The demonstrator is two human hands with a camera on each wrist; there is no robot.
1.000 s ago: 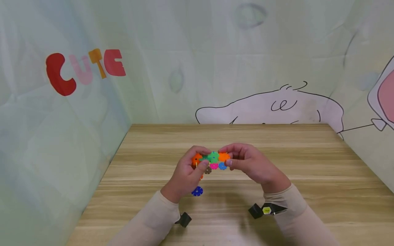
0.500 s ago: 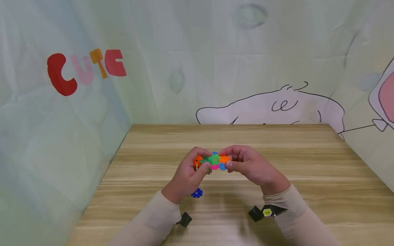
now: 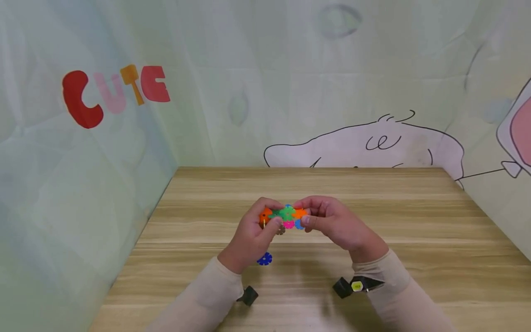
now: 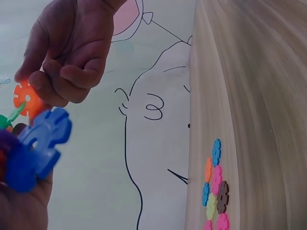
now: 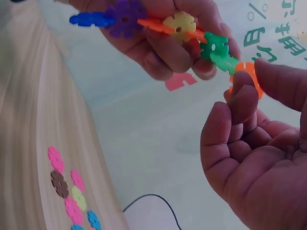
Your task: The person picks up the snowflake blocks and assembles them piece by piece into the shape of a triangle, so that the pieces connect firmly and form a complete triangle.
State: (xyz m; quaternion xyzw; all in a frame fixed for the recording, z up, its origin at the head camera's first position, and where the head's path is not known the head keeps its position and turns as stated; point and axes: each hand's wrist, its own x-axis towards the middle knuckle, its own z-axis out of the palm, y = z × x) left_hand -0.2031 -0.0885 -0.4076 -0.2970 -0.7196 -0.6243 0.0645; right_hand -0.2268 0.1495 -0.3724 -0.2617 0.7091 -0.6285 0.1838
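Observation:
A chain of notched plastic snowflake discs is held between both hands, raised over the table. In the right wrist view it runs from a blue disc [image 5: 88,19] through a purple disc [image 5: 115,25], an orange one and a yellow disc [image 5: 188,31] to a green disc [image 5: 221,42] and a light green disc [image 5: 223,62]. My left hand [image 3: 254,236] grips the chain around its middle, fingers behind and thumb in front. At the other end, my right hand [image 3: 338,222] pinches an orange disc [image 4: 21,90] between thumb and fingers, partly hiding it. This orange disc meets the light green one edge to edge.
Several loose snowflake discs lie on the wooden table [image 3: 199,272] beyond the hands, among them a brown disc [image 4: 222,197], a pink disc [image 5: 55,159] and a blue disc [image 4: 217,151]. Printed fabric walls [image 3: 232,83] border the table at the back and sides.
My right hand and its orange disc have shifted slightly left, toward the light green disc. The left hand has kept its grip and hardly moved.

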